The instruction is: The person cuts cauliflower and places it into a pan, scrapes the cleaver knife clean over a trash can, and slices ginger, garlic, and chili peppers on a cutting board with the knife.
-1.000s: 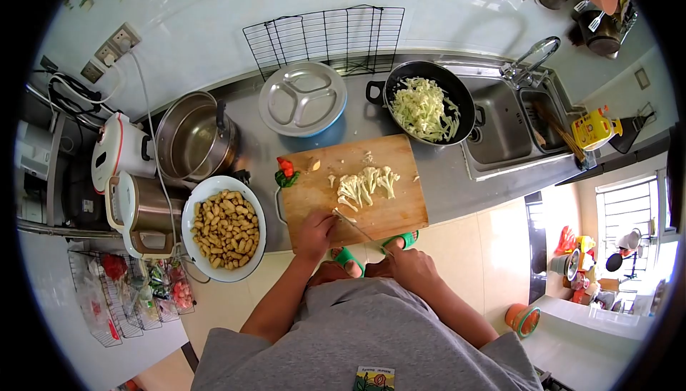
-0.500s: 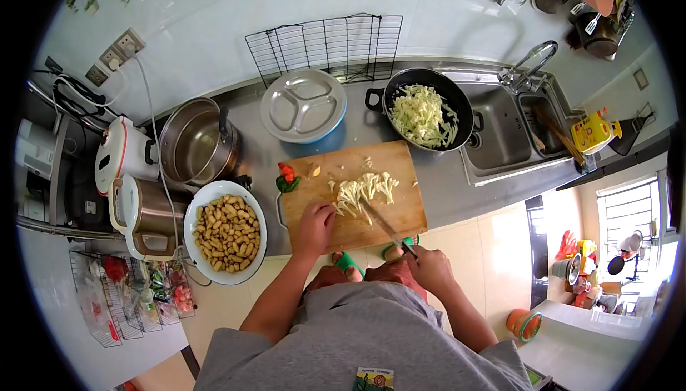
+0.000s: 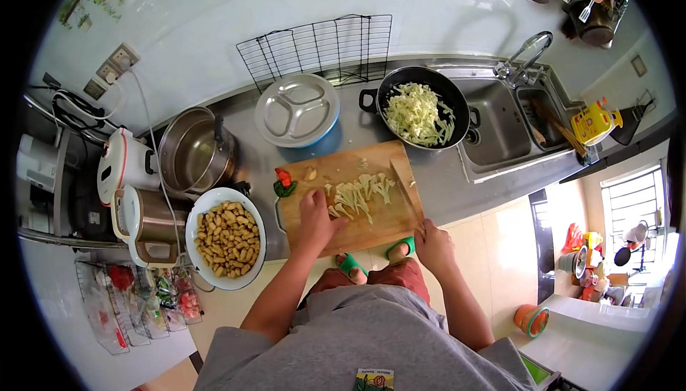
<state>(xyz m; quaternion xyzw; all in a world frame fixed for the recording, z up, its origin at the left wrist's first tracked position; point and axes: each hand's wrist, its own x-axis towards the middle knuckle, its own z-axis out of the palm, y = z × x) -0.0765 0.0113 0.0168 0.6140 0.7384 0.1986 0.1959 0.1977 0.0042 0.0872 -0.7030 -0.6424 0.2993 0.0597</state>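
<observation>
My right hand (image 3: 434, 247) grips a kitchen knife (image 3: 407, 189) by its handle, its blade angled over the right side of the wooden cutting board (image 3: 386, 227). Pale slices of what looks like cauliflower (image 3: 355, 195) lie spread across the middle of the board. Just left of them, over the board, is my left hand (image 3: 316, 221), thumb apart from the fingers and nothing visible in it. Red and green peppers (image 3: 284, 182) and a small tan piece, perhaps ginger (image 3: 309, 174), sit at the board's upper left.
A white bowl of peanuts in shells (image 3: 262, 230) stands left of the board, with a steel pot (image 3: 187, 141) behind it. Beyond the board are a divided steel plate (image 3: 271, 116) on a blue container and a black pan (image 3: 457, 94) holding shredded pale vegetable. The sink (image 3: 496, 134) is right.
The knife has swung away from the slices to the board's right side. My left hand has moved up onto the board beside the slices, its thumb spreading from the fingers.
</observation>
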